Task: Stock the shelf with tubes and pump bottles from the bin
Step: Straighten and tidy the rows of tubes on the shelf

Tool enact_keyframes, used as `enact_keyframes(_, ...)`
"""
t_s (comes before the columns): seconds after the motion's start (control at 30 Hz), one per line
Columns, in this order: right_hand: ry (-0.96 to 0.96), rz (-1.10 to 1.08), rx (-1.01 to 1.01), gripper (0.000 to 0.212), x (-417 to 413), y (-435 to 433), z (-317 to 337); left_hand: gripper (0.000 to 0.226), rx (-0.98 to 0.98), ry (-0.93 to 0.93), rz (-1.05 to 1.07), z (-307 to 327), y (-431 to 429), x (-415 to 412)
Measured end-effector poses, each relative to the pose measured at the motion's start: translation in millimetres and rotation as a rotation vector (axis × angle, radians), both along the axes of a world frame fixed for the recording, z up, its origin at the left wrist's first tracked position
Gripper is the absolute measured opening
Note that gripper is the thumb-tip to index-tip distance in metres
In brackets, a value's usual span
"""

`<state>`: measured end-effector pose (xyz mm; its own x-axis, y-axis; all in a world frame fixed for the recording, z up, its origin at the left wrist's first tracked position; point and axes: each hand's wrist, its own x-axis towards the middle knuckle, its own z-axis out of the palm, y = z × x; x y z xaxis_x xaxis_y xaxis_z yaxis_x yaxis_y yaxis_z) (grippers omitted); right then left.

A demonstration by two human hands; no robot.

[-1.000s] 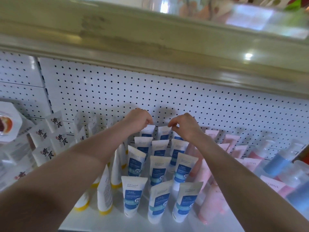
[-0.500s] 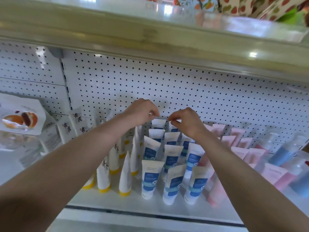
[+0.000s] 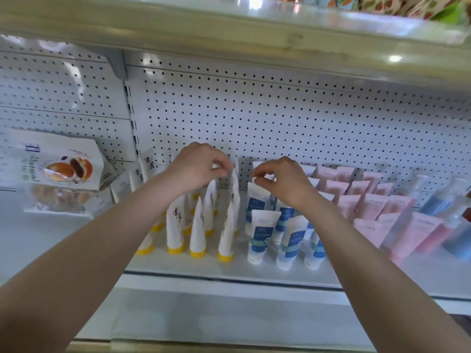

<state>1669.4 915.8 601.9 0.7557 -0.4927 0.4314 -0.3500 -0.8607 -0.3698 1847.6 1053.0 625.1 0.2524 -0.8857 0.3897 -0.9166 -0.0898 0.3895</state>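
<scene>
On the white shelf (image 3: 193, 270) stand rows of white tubes with yellow caps (image 3: 197, 235), and to their right blue-and-white tubes (image 3: 262, 235). My left hand (image 3: 201, 166) reaches to the back row and pinches the top edge of a yellow-capped tube (image 3: 235, 178). Just to its right, my right hand (image 3: 283, 179) pinches the crimped top of a back blue-and-white tube (image 3: 254, 200). Both forearms stretch over the front rows. The bin is out of view.
Pink tubes (image 3: 369, 205) fill the shelf further right, with blue and pink pump bottles (image 3: 443, 197) beyond them. A bread package (image 3: 58, 164) lies at the left. A pegboard wall (image 3: 280, 118) backs the shelf, and an upper shelf (image 3: 229, 39) overhangs it.
The view has pulled back and shifted left, so the shelf front and bread package show. Both hands stay pinched at the back row; the left hand has moved from the blue tubes to the yellow-capped ones.
</scene>
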Motion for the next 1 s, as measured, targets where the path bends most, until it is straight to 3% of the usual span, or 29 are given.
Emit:
enact_keyframes(0.23,0.057,0.018,-0.011,0.013,8,47,-9,0.022,0.074,-0.145,0.036,-20,37,-3)
enact_keyframes(0.6,0.324,-0.105,-0.138,0.033,23,82,-20,0.022,0.168,-0.216,0.096,-42,53,-3)
enact_keyframes(0.9,0.409,-0.131,-0.201,0.021,28,87,-25,0.028,0.161,-0.164,0.128,-52,58,-4)
enact_keyframes(1.0,0.402,-0.115,-0.198,0.031,28,85,-26,0.027,0.16,-0.158,0.122,-52,59,-4)
